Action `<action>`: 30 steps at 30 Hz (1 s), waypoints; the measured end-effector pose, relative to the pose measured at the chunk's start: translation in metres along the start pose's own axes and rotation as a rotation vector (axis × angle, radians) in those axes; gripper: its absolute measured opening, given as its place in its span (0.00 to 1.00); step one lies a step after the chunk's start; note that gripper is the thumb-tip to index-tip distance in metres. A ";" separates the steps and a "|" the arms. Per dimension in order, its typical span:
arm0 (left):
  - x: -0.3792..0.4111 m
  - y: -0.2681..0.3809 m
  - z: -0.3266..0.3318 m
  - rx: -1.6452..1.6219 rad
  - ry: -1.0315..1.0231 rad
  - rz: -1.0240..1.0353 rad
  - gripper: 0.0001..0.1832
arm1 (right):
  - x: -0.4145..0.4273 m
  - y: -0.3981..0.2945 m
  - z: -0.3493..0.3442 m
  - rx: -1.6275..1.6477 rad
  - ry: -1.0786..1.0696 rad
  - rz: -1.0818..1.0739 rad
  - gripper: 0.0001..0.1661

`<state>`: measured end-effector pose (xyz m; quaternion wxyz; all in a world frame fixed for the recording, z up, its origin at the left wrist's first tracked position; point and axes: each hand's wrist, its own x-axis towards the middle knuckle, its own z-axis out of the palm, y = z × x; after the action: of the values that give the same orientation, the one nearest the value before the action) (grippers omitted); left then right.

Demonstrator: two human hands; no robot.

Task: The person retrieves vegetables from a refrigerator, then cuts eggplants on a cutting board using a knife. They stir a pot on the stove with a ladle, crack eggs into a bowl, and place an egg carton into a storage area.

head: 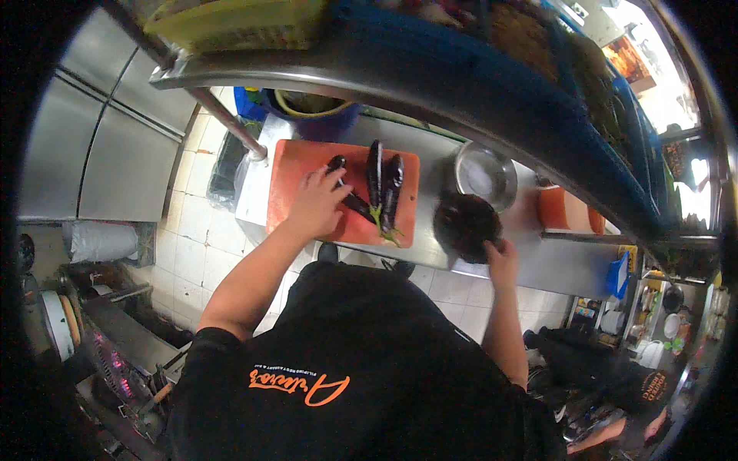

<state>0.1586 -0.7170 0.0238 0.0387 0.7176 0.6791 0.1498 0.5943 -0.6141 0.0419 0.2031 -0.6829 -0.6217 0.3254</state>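
Note:
Three dark purple eggplants lie on an orange-red cutting board (288, 155). Two of them, the middle eggplant (375, 173) and the right eggplant (393, 190), rest side by side with their green stems towards me. My left hand (320, 199) is over the slanted left eggplant (358, 204), fingers spread, hiding part of it; whether it touches cannot be told. My right hand (503, 259) grips the rim of a dark round bowl (466, 227) at the counter's front edge. Just behind that bowl sits a shiny metal bowl (484, 173).
A steel shelf (403, 98) carrying a yellow-green basket (242, 26) and blue crates overhangs the steel counter (432, 150). Behind the board stands a blue tub (323, 124). An orange container (565, 210) is at right. Another person (611, 369) in black is at lower right. A lit stove (118, 369) lies lower left.

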 end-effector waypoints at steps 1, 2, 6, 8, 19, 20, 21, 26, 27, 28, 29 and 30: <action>-0.002 -0.003 0.005 0.014 -0.009 0.017 0.25 | 0.000 0.007 -0.020 0.069 0.024 0.014 0.19; -0.004 -0.007 0.008 0.027 -0.020 0.038 0.25 | 0.001 0.018 -0.039 0.061 0.083 -0.003 0.20; -0.006 -0.025 0.000 0.046 -0.100 0.085 0.23 | 0.026 0.086 -0.096 0.071 0.188 0.132 0.25; -0.004 -0.036 -0.002 0.039 -0.123 0.115 0.23 | 0.040 0.124 -0.099 -0.259 0.353 0.267 0.27; -0.028 -0.073 -0.038 0.246 -0.006 -0.270 0.20 | 0.012 -0.141 0.081 -0.120 -0.273 -0.422 0.25; -0.029 -0.071 -0.043 0.235 0.012 -0.332 0.20 | 0.011 -0.159 0.091 -0.059 -0.304 -0.453 0.24; -0.031 -0.070 -0.047 0.116 0.076 -0.342 0.20 | 0.010 -0.174 0.100 0.001 -0.334 -0.482 0.23; -0.073 -0.049 -0.053 -0.218 0.184 -0.421 0.22 | 0.030 -0.240 0.110 -0.074 -0.551 -0.499 0.15; -0.085 -0.046 -0.056 -0.248 0.151 -0.454 0.22 | 0.031 -0.246 0.114 0.033 -0.564 -0.470 0.15; -0.098 -0.048 -0.059 -0.287 0.124 -0.479 0.23 | 0.034 -0.252 0.117 0.132 -0.564 -0.441 0.15; -0.113 -0.050 -0.062 -0.325 0.097 -0.502 0.23 | 0.036 -0.258 0.121 0.231 -0.562 -0.410 0.15; -0.125 -0.051 -0.064 -0.346 0.201 -0.522 0.22 | 0.054 -0.252 0.127 0.306 -0.547 -0.559 0.14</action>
<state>0.0887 -0.8463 0.0514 0.1300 0.4836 0.8051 0.3178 0.3261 -0.5407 0.1140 0.2101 -0.3381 -0.7586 0.5158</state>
